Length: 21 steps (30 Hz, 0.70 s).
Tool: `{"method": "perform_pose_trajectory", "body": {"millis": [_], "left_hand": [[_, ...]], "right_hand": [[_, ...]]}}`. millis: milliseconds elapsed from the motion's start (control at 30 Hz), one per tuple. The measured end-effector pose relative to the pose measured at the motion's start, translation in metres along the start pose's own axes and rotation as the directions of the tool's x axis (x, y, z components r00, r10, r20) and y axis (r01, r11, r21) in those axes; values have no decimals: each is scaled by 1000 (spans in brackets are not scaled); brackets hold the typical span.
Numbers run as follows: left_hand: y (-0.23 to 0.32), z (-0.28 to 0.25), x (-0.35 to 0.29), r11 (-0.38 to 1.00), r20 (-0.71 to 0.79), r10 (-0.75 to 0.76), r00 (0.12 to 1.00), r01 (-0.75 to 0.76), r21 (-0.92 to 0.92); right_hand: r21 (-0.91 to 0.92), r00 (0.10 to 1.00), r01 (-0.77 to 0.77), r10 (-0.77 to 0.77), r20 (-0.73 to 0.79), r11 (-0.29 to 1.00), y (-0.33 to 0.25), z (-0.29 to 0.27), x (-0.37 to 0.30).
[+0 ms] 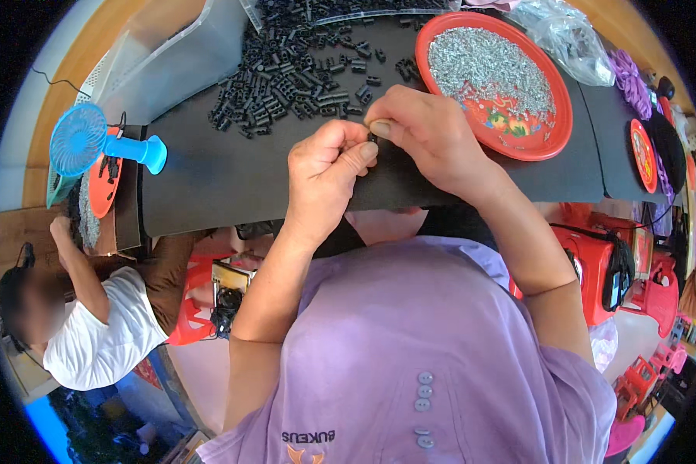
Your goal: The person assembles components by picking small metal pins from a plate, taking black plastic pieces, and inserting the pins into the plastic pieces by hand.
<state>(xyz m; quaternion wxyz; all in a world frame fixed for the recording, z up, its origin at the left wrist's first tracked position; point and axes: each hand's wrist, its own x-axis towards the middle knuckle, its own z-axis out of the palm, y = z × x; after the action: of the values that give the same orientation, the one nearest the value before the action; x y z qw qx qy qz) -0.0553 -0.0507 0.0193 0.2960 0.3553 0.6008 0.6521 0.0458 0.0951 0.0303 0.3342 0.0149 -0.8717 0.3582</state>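
My left hand (pixel 321 170) pinches a small black plastic part (pixel 373 138) between thumb and forefinger, above the near part of the dark table. Close against it, my right hand (pixel 433 139) has thumb and forefinger pressed together at the top of that part. Whatever lies between the right fingertips is too small to make out. Beyond my hands spreads a heap of black plastic parts (pixel 274 93), short and ribbed. To the right, a red plate (pixel 545 145) holds many tiny silvery metal pieces (pixel 487 62).
At the far left stand a translucent plastic bin (pixel 170 69) and a blue fan (pixel 81 139). Clear plastic bags (pixel 572 42) and a purple cord bundle (pixel 630 81) lie at the far right. A co-worker in a white shirt (pixel 108 340) sits at left; red stools (pixel 588 271) stand at right.
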Motion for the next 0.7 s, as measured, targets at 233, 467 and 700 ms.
{"method": "perform_pose_trajectory", "body": {"millis": [233, 467, 700], "left_hand": [[-4, 1, -2, 999, -20, 15, 1000, -14, 51], [-8, 0, -2, 987, 41, 84, 996, -89, 136], [-20, -5, 4, 951, 75, 213, 974, -225, 214]], "right_hand": [[-210, 994, 107, -112, -15, 972, -1, 4, -3], [-125, 997, 76, -74, 23, 989, 4, -1, -2], [-300, 976, 180, -132, 171, 937, -7, -10, 5]]}}
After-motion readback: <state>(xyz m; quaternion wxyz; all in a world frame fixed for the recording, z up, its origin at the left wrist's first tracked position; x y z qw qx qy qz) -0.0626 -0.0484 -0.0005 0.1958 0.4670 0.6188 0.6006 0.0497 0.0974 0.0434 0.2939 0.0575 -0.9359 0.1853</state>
